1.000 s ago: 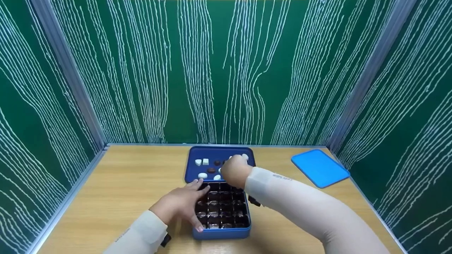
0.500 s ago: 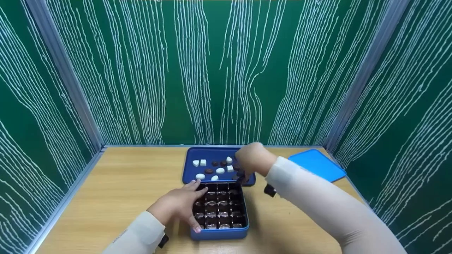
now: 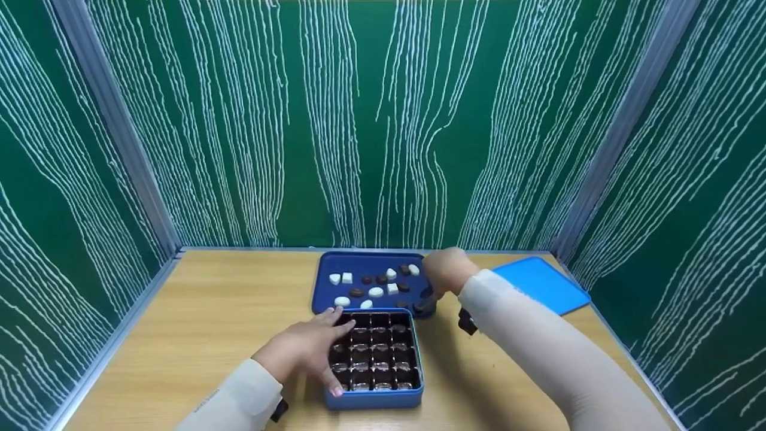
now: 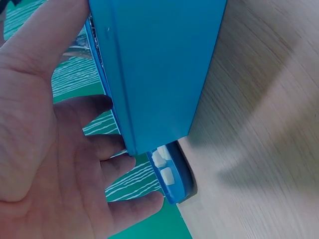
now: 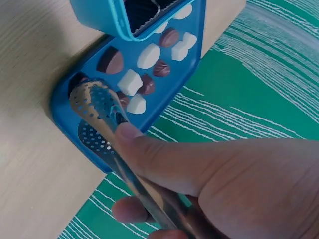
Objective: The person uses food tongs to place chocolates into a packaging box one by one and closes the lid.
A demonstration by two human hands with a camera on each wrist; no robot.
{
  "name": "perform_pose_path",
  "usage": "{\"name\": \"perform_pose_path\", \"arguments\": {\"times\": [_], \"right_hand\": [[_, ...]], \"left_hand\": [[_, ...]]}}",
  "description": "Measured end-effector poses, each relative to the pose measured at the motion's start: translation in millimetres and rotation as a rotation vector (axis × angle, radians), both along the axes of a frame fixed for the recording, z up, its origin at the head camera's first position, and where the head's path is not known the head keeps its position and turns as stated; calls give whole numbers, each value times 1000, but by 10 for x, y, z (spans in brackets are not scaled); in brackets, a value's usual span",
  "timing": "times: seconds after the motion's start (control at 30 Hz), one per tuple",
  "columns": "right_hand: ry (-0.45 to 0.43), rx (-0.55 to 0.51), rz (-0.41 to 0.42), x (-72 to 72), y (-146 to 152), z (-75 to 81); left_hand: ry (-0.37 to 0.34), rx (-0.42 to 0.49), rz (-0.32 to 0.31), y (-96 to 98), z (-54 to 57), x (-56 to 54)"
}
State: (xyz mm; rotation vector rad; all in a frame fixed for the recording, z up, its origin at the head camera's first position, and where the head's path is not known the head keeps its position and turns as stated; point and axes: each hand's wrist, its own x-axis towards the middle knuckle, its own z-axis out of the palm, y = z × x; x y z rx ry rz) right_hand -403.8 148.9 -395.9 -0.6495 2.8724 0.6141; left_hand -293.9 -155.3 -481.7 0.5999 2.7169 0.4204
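Note:
My right hand (image 3: 449,269) holds metal tongs (image 5: 142,191) with perforated heads, seen clearly in the right wrist view. The two heads stand apart over the near right corner of a dark blue tray (image 3: 322,293). One head partly covers a dark chocolate (image 5: 76,82) there; whether it touches it I cannot tell. White chocolates (image 3: 376,292) and brown chocolates (image 3: 357,293) lie scattered on the tray. My left hand (image 3: 305,347) rests with spread fingers along the left rim of a blue tin box (image 3: 374,400). Inside the box, a dark brown divided insert (image 3: 371,338) shows.
Right of the tray lies a bright blue lid-like panel (image 3: 541,284). The box stands against the tray's front edge on a wooden table (image 3: 239,287). Green walls (image 3: 383,120) with white lines rise behind and at both sides.
My right hand has moved right and slightly down from the tray's middle toward its near right corner, uncovering more chocolates. The left hand has stayed on the box.

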Motion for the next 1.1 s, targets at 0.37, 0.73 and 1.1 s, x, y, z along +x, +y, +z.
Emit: {"name": "perform_pose_path", "arguments": {"times": [0.37,0.73,1.1], "right_hand": [[-52,-1,-35,-79,1,-134],[-45,1,-16,-125,27,-193],[-14,-56,-23,-63,-9,-18]], "left_hand": [[-2,2,-11,23,3,-9],[-11,19,-10,10,1,-6],[-21,39,1,-29,-37,0]]}}
